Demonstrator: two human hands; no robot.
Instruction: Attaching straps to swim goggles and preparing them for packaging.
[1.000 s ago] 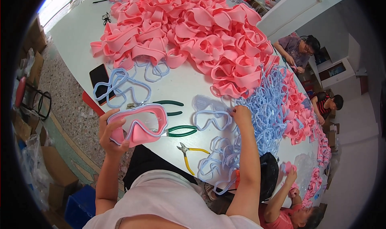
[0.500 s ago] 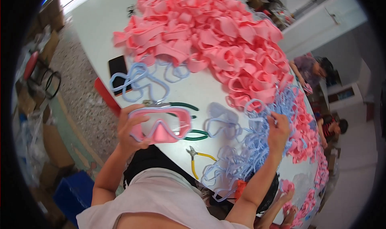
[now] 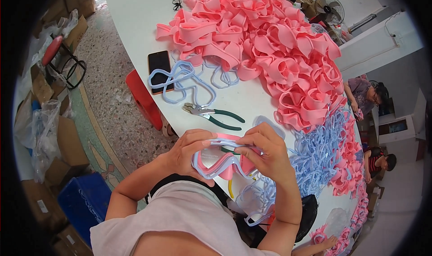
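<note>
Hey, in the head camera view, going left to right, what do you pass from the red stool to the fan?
red stool → black phone → green-handled pliers → pink goggle piece held in both hands → pile of pink frames → fan.

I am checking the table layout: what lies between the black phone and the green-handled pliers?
In the head view, pale blue frames lie on the white table between the phone and the pliers, overlapping the phone's edge.

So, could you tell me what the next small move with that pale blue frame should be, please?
Probably pressing the pale blue frame down along the pink goggle skirt: both hands, left hand and right hand, pinch the frame over the skirt's top edge, and its lower loop looks unseated.
</note>
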